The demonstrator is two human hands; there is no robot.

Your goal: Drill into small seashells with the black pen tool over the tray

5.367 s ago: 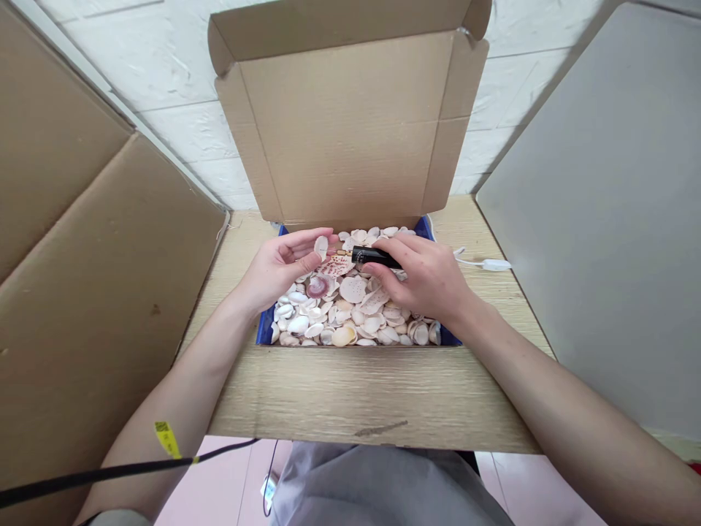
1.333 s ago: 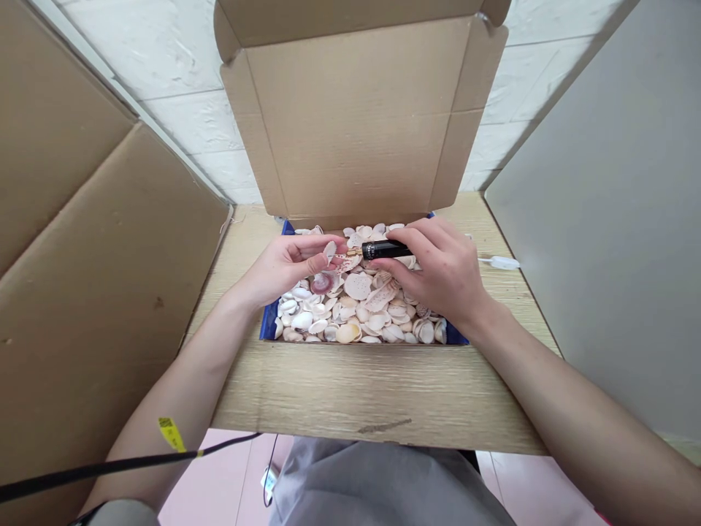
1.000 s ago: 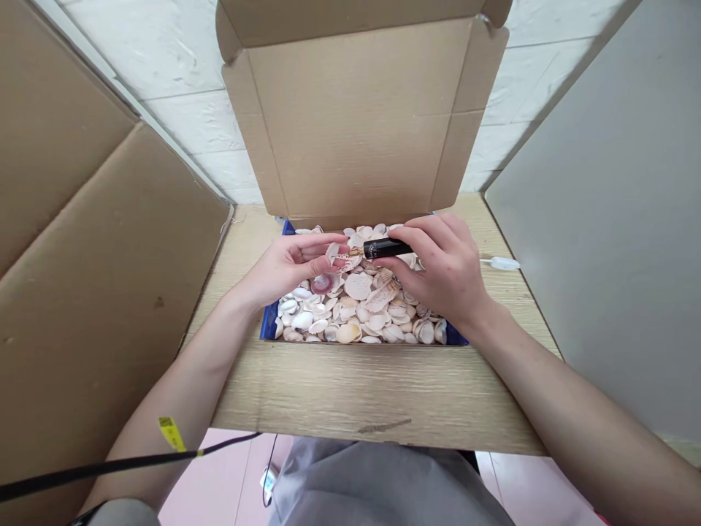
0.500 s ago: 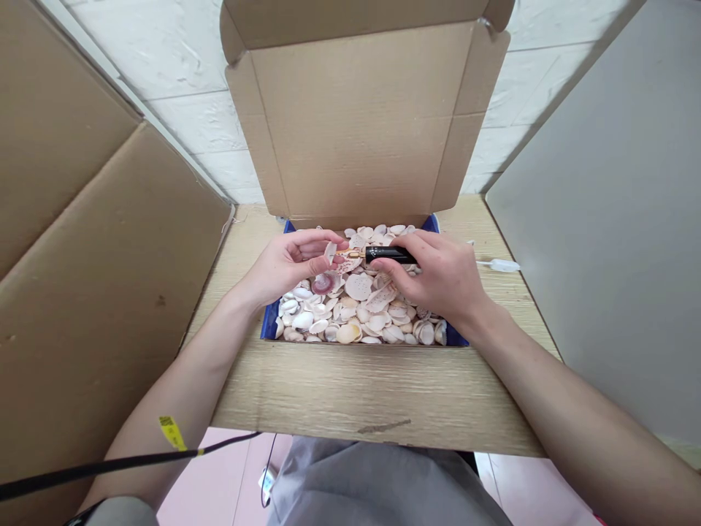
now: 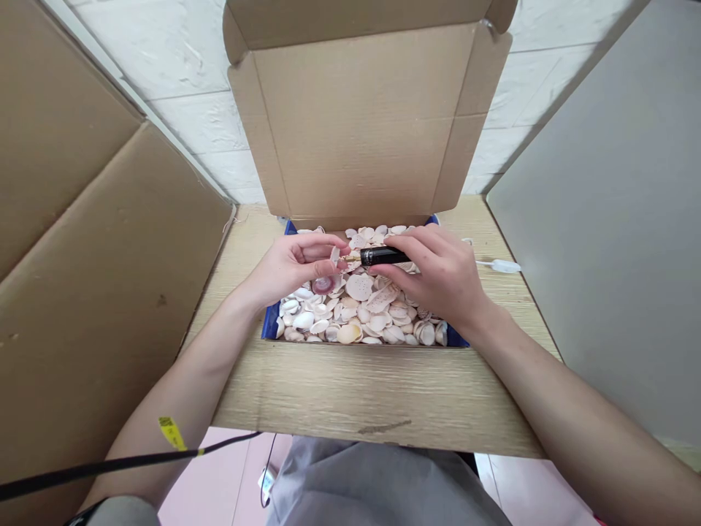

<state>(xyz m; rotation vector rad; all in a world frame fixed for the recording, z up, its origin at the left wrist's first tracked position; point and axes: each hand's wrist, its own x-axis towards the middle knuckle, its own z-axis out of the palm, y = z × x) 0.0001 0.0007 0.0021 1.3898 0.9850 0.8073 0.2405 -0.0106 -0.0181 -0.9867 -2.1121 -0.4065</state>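
Over an open box [image 5: 272,319] filled with pale seashells [image 5: 377,323], my left hand [image 5: 299,264] pinches a small white seashell [image 5: 334,256] on edge between thumb and fingers. My right hand [image 5: 441,267] grips a black pen-like mini drill [image 5: 383,255], lying roughly level. Its thin gold-coloured tip points left and reaches the shell or sits very close to it; whether the bit goes through cannot be made out. Just below my left fingers lies a purple-pink shell [image 5: 324,285] among the pile, beside a round speckled shell [image 5: 359,287].
The box's cardboard lid [image 5: 358,124] stands raised behind. Cardboard panels [image 5: 125,241] wall the left side and a grey panel [image 5: 607,219] the right. A white cable piece [image 5: 504,267] lies at the right. A black cable [image 5: 125,462] with a yellow tag crosses the lower left.
The mini drill and my right hand have shifted slightly left, shortening the visible tip between drill and shell. The pinched shell has moved slightly right and down.
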